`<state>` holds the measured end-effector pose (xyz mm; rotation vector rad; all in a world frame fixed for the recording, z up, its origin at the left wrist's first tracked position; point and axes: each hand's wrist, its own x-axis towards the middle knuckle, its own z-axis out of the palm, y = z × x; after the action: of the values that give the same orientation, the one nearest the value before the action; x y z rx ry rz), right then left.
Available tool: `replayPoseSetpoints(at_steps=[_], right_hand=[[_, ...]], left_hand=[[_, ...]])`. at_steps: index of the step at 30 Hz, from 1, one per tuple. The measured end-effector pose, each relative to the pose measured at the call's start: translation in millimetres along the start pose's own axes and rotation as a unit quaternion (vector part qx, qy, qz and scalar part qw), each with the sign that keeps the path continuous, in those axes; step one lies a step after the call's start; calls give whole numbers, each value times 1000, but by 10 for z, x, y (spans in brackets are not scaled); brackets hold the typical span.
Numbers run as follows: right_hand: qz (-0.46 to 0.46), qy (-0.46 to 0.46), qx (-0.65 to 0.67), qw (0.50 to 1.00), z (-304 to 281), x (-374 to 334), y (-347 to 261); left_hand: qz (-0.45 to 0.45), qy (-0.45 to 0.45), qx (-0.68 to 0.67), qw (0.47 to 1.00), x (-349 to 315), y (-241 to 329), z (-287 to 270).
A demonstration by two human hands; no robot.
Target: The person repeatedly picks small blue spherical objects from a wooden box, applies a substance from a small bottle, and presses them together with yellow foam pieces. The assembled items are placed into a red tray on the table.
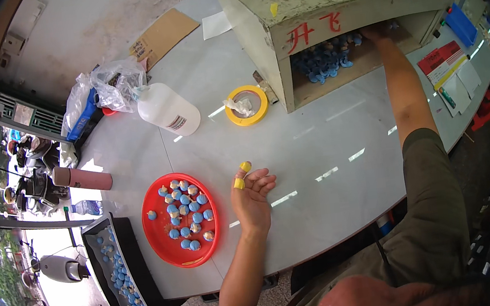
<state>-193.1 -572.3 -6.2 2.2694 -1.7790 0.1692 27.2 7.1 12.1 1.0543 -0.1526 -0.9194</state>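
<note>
My left hand (252,200) is above the grey table (317,144), palm turned upward, and its fingers are half curled and loosely apart, with nothing seen between them. Two of these fingers wear yellow covers (239,183) at the tips. My right hand (375,31) is inside the pale green box (259,47), in shadow; its fingers are mostly hidden, so I cannot tell if they are spread, pressed together or pinching something. The pile of blue pieces (321,62) lies in this box, near the right fingers and mainly on their left; whether they touch, I cannot tell. From the left fingers, this pile is well apart, ahead and to the right. Just to the left of the left fingers, but not touching them, is the red round tray (153,241), in which blue and cream balls (193,206) lie scattered. Farther left and nearer to my body than these fingers, the black bin (139,261) holds more blue balls (128,289). Ahead of the left fingers lies the yellow tape roll (264,111), and beyond them to the left is the white jug (163,108).
</note>
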Motion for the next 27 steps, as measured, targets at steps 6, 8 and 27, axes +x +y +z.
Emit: replayPoseSetpoints(at_steps=[6, 8, 27], right_hand=[[-44, 57, 49, 996, 381, 294, 150], [-72, 57, 66, 994, 256, 255, -35], [-197, -37, 104, 974, -1132, -1392, -955]], left_hand=[[-4, -25, 38, 999, 50, -17, 102], [3, -33, 47, 998, 28, -37, 92], [-15, -26, 8, 1000, 55, 62, -67]])
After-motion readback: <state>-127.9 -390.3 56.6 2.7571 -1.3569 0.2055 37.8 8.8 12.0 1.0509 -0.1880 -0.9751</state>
